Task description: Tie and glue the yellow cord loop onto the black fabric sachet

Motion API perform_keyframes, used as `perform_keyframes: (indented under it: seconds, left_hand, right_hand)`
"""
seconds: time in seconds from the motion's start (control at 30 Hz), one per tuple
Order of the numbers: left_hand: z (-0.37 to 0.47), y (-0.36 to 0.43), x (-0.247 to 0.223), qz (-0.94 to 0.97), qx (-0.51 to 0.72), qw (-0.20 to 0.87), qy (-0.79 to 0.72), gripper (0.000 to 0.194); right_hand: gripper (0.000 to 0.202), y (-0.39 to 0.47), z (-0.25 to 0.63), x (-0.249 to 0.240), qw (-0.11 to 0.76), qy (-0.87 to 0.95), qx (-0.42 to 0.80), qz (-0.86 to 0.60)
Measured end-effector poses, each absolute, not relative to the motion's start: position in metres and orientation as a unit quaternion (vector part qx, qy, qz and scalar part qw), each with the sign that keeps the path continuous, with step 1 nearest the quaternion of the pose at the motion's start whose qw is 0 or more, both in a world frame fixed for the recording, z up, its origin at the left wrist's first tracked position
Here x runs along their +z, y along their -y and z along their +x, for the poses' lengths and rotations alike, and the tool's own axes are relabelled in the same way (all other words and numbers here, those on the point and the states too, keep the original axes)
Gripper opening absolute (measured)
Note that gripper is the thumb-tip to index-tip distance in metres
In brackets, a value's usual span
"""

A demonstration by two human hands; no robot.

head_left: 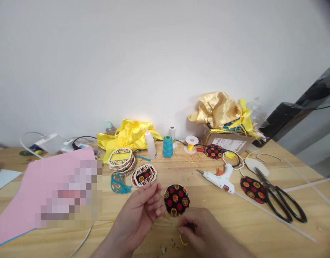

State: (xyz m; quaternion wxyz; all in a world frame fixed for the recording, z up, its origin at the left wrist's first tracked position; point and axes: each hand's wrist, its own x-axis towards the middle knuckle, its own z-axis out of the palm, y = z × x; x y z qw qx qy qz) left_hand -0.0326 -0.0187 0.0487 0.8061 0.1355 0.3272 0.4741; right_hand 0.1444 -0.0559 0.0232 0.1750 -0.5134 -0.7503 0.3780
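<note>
A round patch of black fabric [177, 200] with red, orange and green flower circles is in front of me, between my hands. A yellow cord [183, 240] hangs from its lower edge. My right hand [201, 229] is closed in a pinch on this cord, just below the patch. My left hand [143, 211] is at the patch's left side with its fingers curled and thumb against the index finger. Whatever may be between those fingertips is too small to make out. Behind my left hand lies a wooden lattice frame [144, 175] over the same fabric.
A white glue gun [220, 179], black scissors [281, 200] and another fabric patch [253, 189] lie right. Stacked lattice frames [120, 159], teal cord [119, 183], a teal thread spool [167, 147] and a white bottle [151, 145] stand behind. Pink sheet [46, 182] at left; cardboard box [226, 140] at back.
</note>
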Motion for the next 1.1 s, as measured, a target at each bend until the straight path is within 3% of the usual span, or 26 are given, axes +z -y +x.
perform_keyframes:
  seconds: [0.13, 0.27, 0.47, 0.63, 0.9, 1.1]
  left_hand:
    - [-0.038, 0.016, 0.047, 0.144, 0.490, 0.786, -0.350, 0.015]
    - [-0.039, 0.018, 0.045, 0.167, 0.481, 0.770, -0.385, 0.016]
    - [-0.032, 0.034, 0.043, 0.222, 0.430, 0.775, -0.408, 0.019]
    - [-0.030, 0.045, 0.043, 0.290, 0.394, 0.775, -0.401, 0.027]
    - [-0.033, 0.050, 0.039, 0.323, 0.337, 0.788, -0.402, 0.030]
    - [-0.031, 0.047, 0.041, 0.305, 0.347, 0.798, -0.386, 0.028]
  right_hand:
    - [0.020, 0.059, 0.149, 0.022, 0.148, 0.763, 0.413, -0.475]
    - [0.020, 0.042, 0.156, 0.039, 0.084, 0.787, 0.311, -0.526]
    - [0.026, -0.036, 0.145, 0.074, 0.228, 0.780, 0.105, -0.574]
    - [0.057, -0.101, 0.114, 0.074, 0.214, 0.797, 0.054, -0.562]
    - [0.029, -0.127, 0.112, 0.072, 0.145, 0.818, 0.030, -0.556]
    - [0.031, -0.114, 0.133, 0.081, 0.118, 0.819, 0.023, -0.561]
